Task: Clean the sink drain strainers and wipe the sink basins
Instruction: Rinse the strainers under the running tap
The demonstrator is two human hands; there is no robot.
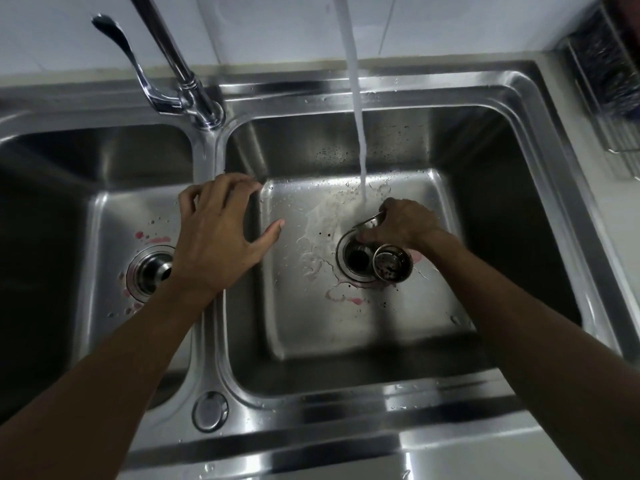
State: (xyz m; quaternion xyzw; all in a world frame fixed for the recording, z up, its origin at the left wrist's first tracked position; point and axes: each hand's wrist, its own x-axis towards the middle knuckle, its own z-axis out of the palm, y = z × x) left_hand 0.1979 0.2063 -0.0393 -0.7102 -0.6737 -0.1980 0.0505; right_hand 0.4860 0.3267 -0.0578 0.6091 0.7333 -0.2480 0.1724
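My right hand (405,223) grips a steel drain strainer (393,265) by its upper rim. The strainer is tipped on its side, its perforated bottom towards me, just over the open right drain (356,259). A stream of water (358,116) falls into the right basin (311,323) right beside my fingers. My left hand (218,237) is spread, fingers apart, over the divider between the basins and holds nothing. In the left basin (104,220) a second strainer (152,271) sits in its drain. Pink stains (343,296) lie around both drains.
The chrome faucet (187,81) with its lever handle stands at the back above the divider. A wire rack (609,74) sits on the counter at the far right. A round cap (210,410) is set in the sink's front rim.
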